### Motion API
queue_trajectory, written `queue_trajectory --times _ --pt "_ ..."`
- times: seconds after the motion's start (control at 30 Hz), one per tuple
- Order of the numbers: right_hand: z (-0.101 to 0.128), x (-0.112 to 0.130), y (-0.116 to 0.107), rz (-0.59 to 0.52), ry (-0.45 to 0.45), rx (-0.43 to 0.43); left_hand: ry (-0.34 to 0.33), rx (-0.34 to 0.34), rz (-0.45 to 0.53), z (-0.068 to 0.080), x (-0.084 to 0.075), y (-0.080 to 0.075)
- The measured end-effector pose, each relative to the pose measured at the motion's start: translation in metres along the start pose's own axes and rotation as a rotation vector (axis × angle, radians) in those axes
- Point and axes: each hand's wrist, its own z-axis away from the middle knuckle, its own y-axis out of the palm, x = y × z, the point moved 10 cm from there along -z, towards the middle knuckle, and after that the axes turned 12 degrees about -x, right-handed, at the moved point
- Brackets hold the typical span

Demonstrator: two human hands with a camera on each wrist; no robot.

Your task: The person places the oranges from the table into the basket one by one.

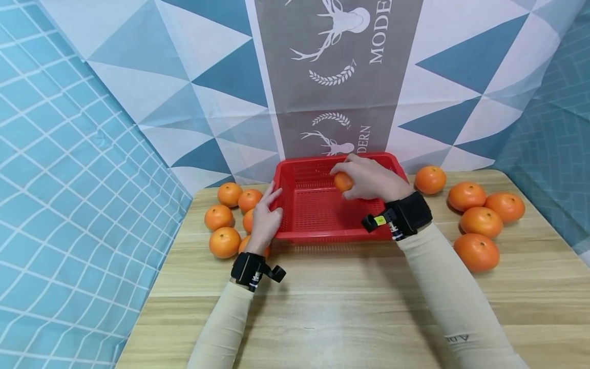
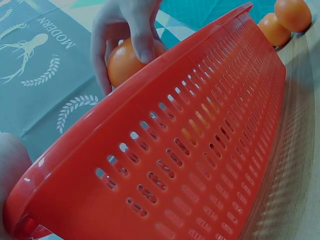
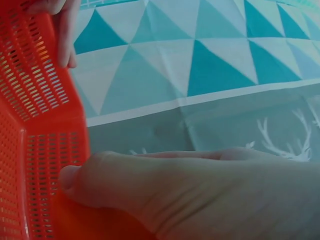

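A red plastic basket (image 1: 322, 235) with slotted walls stands on the table at the back, in the middle. My right hand (image 1: 371, 179) holds a mandarin orange (image 1: 343, 182) in its fingers above the inside of the basket. In the left wrist view this mandarin orange (image 2: 122, 62) shows just past the basket's rim, thumb and fingers around it. At the basket's left end, my left hand (image 1: 266, 220) grips the rim, thumb toward the inside and fingers along the outer side. The right wrist view shows part of its fingers (image 3: 65, 37) over that rim.
Several mandarin oranges (image 1: 224, 242) lie left of the basket, some partly hidden by my left hand. More mandarin oranges (image 1: 481, 222) lie to the right, beside my right forearm. A patterned cloth (image 1: 230, 77) hangs behind the wooden table (image 1: 313, 307).
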Motion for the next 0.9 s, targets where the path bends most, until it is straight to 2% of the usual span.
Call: queue_trajectory --times 0.2,0.4,0.47,0.5,0.57,0.7,0.73,0.9 --pt "-0.009 -0.007 0.009 -0.021 0.026 0.021 -0.006 0.002 0.035 -0.020 0.030 0.006" --pt "-0.019 -0.013 0.019 -0.048 0.032 -0.012 -0.023 0.005 0.035 -0.021 0.035 0.005" --pt "-0.022 -0.015 0.021 -0.065 0.038 -0.032 -0.019 0.003 0.031 -0.018 0.031 0.004" --pt "-0.024 -0.016 0.021 -0.074 0.043 -0.047 -0.015 0.007 0.026 -0.012 0.022 0.001" --pt "-0.026 -0.018 0.022 -0.095 0.057 -0.082 -0.017 0.001 0.017 -0.007 0.016 0.000" --pt "-0.033 -0.021 0.018 -0.112 0.069 -0.188 -0.014 -0.003 -0.009 0.002 -0.001 -0.003" --pt "-0.034 -0.021 0.017 -0.113 0.069 -0.214 -0.017 -0.009 -0.012 0.001 0.001 -0.002" --pt "-0.039 -0.025 0.015 -0.103 0.072 -0.285 -0.002 0.010 0.004 0.016 -0.025 -0.005"
